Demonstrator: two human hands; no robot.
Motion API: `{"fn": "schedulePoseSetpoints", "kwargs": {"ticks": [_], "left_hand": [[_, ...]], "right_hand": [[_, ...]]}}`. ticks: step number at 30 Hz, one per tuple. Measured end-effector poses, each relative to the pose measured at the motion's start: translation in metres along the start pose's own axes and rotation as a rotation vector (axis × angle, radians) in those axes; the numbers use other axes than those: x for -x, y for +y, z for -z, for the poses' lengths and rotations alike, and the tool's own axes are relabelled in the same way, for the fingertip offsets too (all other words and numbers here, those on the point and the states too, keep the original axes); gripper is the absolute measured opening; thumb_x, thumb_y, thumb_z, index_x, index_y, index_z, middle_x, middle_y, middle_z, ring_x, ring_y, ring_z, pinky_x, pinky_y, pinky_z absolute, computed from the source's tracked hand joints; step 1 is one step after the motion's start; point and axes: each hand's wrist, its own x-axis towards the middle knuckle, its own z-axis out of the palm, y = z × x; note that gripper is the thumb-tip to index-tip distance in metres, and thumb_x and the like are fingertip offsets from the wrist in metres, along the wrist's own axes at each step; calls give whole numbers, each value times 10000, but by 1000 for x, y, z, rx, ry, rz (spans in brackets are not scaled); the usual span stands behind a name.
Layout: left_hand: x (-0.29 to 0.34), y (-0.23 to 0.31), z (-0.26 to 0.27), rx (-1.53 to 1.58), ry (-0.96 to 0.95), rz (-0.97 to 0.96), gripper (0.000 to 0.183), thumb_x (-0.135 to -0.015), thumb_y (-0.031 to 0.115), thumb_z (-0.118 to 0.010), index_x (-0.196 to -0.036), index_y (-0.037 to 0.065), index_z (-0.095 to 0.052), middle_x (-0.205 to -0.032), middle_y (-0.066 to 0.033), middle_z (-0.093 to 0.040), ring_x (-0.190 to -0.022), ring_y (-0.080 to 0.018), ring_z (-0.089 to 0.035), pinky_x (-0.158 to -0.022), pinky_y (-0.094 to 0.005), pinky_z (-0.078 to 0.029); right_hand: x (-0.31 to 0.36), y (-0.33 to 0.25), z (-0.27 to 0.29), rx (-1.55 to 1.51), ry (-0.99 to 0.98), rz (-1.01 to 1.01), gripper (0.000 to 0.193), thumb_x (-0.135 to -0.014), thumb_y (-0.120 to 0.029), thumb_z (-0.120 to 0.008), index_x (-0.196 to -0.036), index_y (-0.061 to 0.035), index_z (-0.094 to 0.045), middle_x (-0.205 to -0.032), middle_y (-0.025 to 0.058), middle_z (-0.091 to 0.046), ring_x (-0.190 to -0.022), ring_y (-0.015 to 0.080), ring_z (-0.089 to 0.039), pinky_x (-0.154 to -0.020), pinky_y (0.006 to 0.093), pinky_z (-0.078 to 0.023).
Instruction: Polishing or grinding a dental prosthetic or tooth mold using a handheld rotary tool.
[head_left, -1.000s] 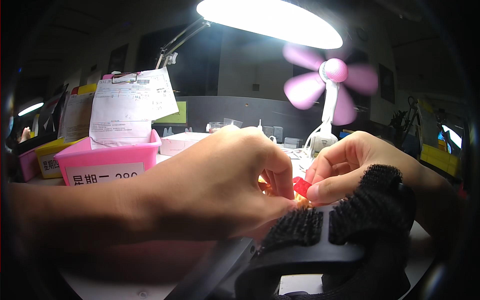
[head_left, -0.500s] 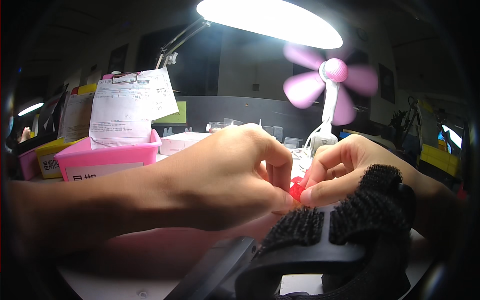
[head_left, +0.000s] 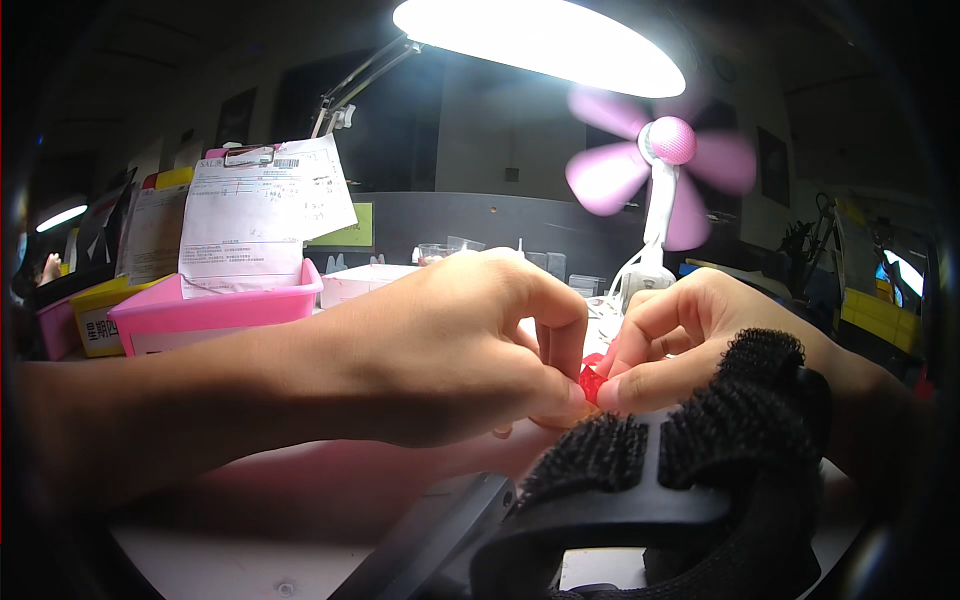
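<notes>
The left hand (head_left: 485,345) curls its fingers in toward the thumb, right at a small red piece (head_left: 591,384); whether it grips, I cannot tell. The piece sits between both hands' fingertips, and the right hand (head_left: 695,335) pinches it between thumb and finger. The step looks like close fingertip handling; the next move seems to call for steadiness. Counted left to right: one bright pink bin (head_left: 225,318), one large lamp (head_left: 540,45), one visible red piece between two hands, one fan (head_left: 672,142)
</notes>
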Motion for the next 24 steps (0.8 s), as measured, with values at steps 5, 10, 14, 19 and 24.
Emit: {"fn": "schedulePoseSetpoints", "kwargs": {"ticks": [5,10,14,19,24], "left_hand": [[6,2,-7,-92,44,-193,170,-912,107,-757,-910,-48,-688,-1040,-129,-673,-1018,-235,-701,-966,-423,-612],[3,4,-2,-2,7,71,210,-931,185,-741,-917,-22,-710,-1016,-109,-706,-992,-193,-686,-932,-416,-593],[1,-3,0,6,-31,49,261,-940,251,-751,-960,-8,-716,-1008,-102,-718,-1001,-167,-665,-919,-412,-580],[6,-5,-6,-86,53,-212,261,-939,235,-779,-941,-10,-685,-995,-103,-714,-1047,-183,-661,-946,-409,-575],[1,-4,0,151,12,4,221,-899,209,-752,-908,-7,-703,-924,-114,-726,-932,-178,-677,-872,-338,-525]], "right_hand": [[4,-5,-2,-37,8,-38,130,-871,-81,-834,-903,21,-760,-943,72,-722,-925,135,-712,-859,250,-550],[1,-3,-1,-53,-2,-36,134,-871,-77,-831,-914,22,-752,-953,94,-742,-930,130,-723,-867,243,-567],[4,-1,-1,-101,3,-37,135,-869,-80,-834,-913,20,-754,-954,95,-741,-928,131,-723,-865,244,-567],[1,-3,-1,-118,-34,-30,141,-864,-83,-839,-914,19,-755,-943,91,-738,-932,130,-722,-870,245,-565],[0,-2,0,-64,-10,-30,137,-865,-93,-843,-884,15,-760,-938,77,-739,-909,115,-707,-844,234,-542]]}}
